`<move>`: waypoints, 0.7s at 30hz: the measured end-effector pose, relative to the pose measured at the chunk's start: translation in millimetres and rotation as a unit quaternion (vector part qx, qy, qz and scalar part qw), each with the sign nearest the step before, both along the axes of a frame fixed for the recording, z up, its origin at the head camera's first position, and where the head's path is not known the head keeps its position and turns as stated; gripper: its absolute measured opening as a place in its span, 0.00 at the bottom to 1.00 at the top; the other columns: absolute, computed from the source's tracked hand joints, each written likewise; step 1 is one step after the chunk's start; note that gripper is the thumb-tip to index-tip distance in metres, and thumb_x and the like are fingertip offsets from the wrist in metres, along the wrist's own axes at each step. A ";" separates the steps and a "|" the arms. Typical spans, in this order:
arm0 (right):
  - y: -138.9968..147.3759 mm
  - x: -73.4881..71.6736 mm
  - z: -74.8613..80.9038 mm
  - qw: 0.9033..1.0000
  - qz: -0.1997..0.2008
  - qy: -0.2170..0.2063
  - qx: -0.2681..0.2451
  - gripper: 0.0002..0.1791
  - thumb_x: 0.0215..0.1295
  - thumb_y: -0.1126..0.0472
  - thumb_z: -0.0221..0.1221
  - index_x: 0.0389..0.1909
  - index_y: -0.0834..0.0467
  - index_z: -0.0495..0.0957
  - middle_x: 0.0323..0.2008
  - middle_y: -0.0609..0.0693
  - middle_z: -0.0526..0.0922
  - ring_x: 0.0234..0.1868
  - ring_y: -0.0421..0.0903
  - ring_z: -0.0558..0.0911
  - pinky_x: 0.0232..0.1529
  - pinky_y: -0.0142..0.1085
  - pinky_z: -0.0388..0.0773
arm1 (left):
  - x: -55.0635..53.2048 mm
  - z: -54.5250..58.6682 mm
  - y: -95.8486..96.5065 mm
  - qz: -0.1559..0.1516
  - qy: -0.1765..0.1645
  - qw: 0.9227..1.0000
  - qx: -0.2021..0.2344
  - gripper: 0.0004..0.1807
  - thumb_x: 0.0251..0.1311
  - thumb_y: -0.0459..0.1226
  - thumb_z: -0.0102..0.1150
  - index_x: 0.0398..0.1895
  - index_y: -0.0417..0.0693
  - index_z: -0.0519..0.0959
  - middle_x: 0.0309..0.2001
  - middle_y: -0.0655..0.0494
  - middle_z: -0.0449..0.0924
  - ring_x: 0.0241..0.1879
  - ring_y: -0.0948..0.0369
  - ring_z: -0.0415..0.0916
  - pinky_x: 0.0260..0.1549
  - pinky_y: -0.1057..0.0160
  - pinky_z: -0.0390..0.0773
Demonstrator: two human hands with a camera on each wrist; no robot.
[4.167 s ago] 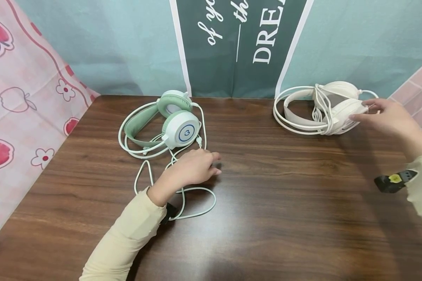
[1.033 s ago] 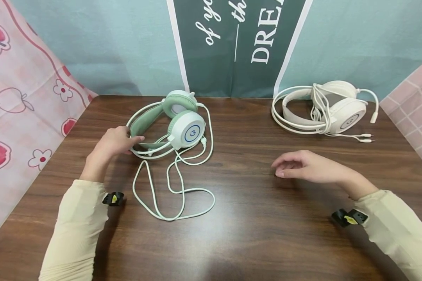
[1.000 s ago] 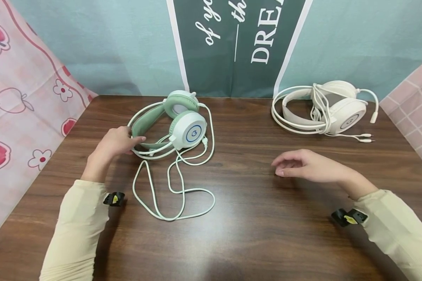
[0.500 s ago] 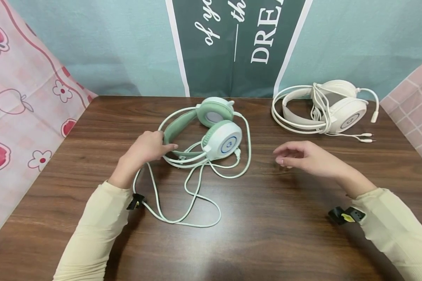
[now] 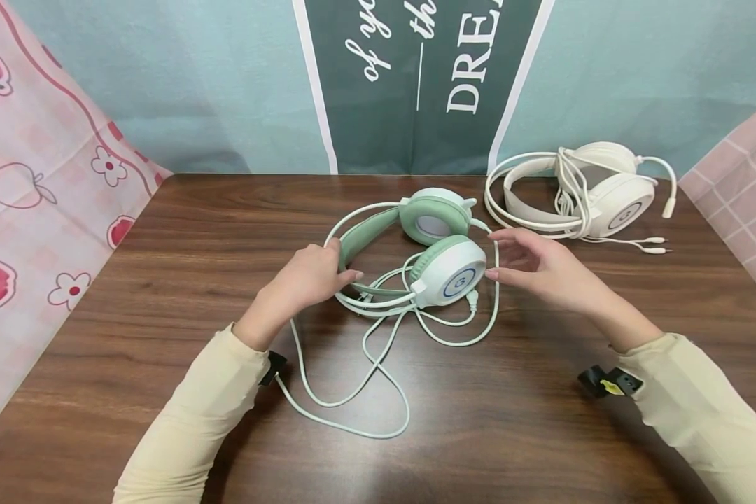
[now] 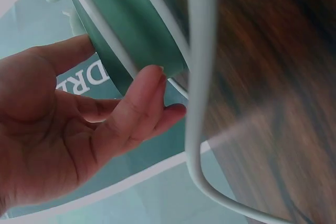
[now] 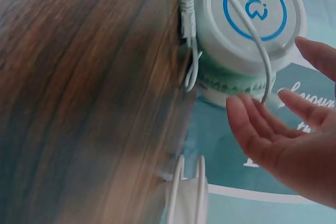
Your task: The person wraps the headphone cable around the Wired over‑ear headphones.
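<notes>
A pair of mint-green and white headphones (image 5: 449, 274) lies at mid-table in the head view, ear cups toward the right. My left hand (image 5: 309, 276) grips its headband; in the left wrist view the thumb is on one side of the green band (image 6: 134, 22) and the fingers are on the other. My right hand (image 5: 544, 269) is at the ear cups, fingers spread and slightly bent, fingertips right by the cable loop. The right wrist view has the round white cup (image 7: 252, 17) just beyond those fingertips. The headphones' pale cable (image 5: 378, 435) trails in loops toward the front.
White headphones (image 5: 624, 199) with a bundled cable and a mic boom lie at the back right, two plugs (image 5: 655, 245) sticking out. A blue-green cloth (image 5: 227, 91) hangs behind the brown wooden table (image 5: 504, 434). Pink patterned cloth (image 5: 50, 231) borders the left.
My left hand moved from the cable to the green headphones' headband and slid them right. My right hand left the white headphones and came to the green pair's cups.
</notes>
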State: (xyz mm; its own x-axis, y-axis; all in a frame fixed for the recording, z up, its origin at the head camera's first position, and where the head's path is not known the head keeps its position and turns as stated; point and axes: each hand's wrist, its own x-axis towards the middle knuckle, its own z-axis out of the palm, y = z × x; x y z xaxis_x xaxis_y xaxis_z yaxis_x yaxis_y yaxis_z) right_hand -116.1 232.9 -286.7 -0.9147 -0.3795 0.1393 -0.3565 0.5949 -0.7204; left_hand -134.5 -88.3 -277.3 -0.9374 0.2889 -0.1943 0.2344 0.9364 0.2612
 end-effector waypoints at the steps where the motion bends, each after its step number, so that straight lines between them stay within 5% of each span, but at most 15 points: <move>1: -1.1 0.6 1.0 1.000 -0.007 0.010 0.007 0.26 0.53 0.64 0.64 0.54 0.64 0.70 0.43 0.59 0.75 0.41 0.46 0.76 0.41 0.30 0.73 | 0.4 -0.2 1.8 -0.001 0.001 1.000 0.002 0.28 0.59 0.51 0.54 0.46 0.34 0.67 0.32 0.39 0.74 0.35 0.46 0.76 0.34 0.50 0.73; 6: -5.4 1.6 7.1 0.996 -0.015 0.072 0.048 0.28 0.48 0.63 0.68 0.52 0.64 0.72 0.45 0.60 0.70 0.44 0.54 0.71 0.45 0.47 0.69 | 2.2 0.9 7.7 -0.011 -0.005 1.000 -0.001 0.27 0.59 0.52 0.53 0.45 0.34 0.67 0.34 0.37 0.75 0.36 0.44 0.76 0.36 0.50 0.73; 9: -8.4 0.4 12.1 0.995 0.000 0.083 0.047 0.29 0.47 0.62 0.68 0.52 0.63 0.72 0.48 0.59 0.72 0.49 0.55 0.70 0.48 0.49 0.63 | 2.3 2.5 7.6 -0.012 -0.011 1.000 0.001 0.27 0.59 0.53 0.52 0.45 0.36 0.67 0.32 0.39 0.75 0.35 0.45 0.76 0.36 0.50 0.73; 14: -13.7 -1.8 15.5 0.997 0.023 0.064 0.034 0.28 0.47 0.63 0.68 0.52 0.64 0.72 0.45 0.56 0.76 0.46 0.50 0.73 0.48 0.39 0.66 | 1.1 7.5 -0.2 -0.003 -0.008 1.000 0.024 0.32 0.58 0.53 0.53 0.55 0.37 0.65 0.38 0.38 0.76 0.42 0.43 0.74 0.42 0.48 0.72; 21: -13.2 -7.9 8.3 0.999 0.037 -0.014 0.002 0.31 0.47 0.65 0.68 0.54 0.65 0.70 0.42 0.55 0.77 0.41 0.41 0.75 0.43 0.26 0.71 | -2.6 13.5 -15.9 -0.006 0.004 0.999 0.047 0.35 0.59 0.51 0.53 0.62 0.37 0.60 0.52 0.36 0.72 0.54 0.42 0.67 0.51 0.45 0.66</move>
